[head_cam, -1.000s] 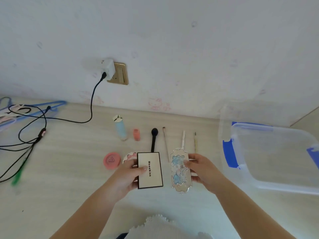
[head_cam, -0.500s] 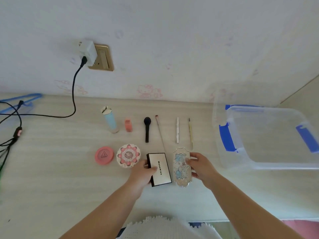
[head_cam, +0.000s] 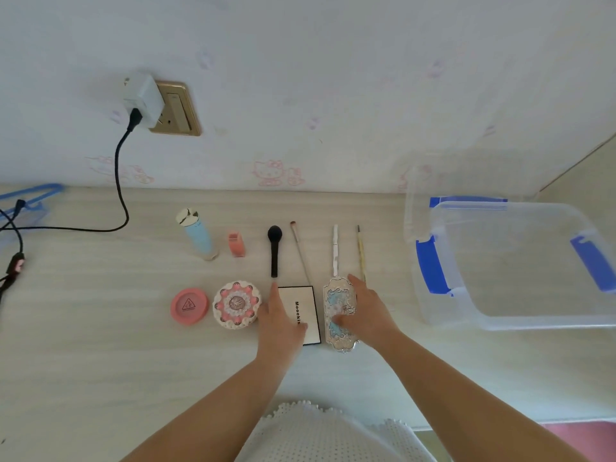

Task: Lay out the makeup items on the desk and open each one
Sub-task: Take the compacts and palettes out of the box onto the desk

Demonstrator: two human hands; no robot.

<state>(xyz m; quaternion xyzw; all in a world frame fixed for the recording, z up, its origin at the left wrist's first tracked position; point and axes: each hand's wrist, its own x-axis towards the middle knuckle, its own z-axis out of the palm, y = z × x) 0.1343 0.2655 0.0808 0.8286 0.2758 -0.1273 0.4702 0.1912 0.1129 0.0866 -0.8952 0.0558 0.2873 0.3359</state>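
Both palettes now lie flat on the desk point(head_cam: 100, 328), no longer lifted. Left hand point(head_cam: 278, 323) rests with fingers straight on the white Mooekiss palette point(head_cam: 305, 315), just right of the flower compact point(head_cam: 236, 304). Right hand point(head_cam: 365, 311) lies loosely over the ornate palette point(head_cam: 338, 313) beside it. Both look light, rigid, hinged: lift at the front lip.

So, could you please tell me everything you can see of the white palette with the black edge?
The white palette is a flat rectangular case, white on top with a thin black border and black lettering along its length. It lies closed and flat on the desk, between the round flowered compact and the ornate blue-and-silver palette. The left hand rests on its left side, thumb on the lid, covering part of it.
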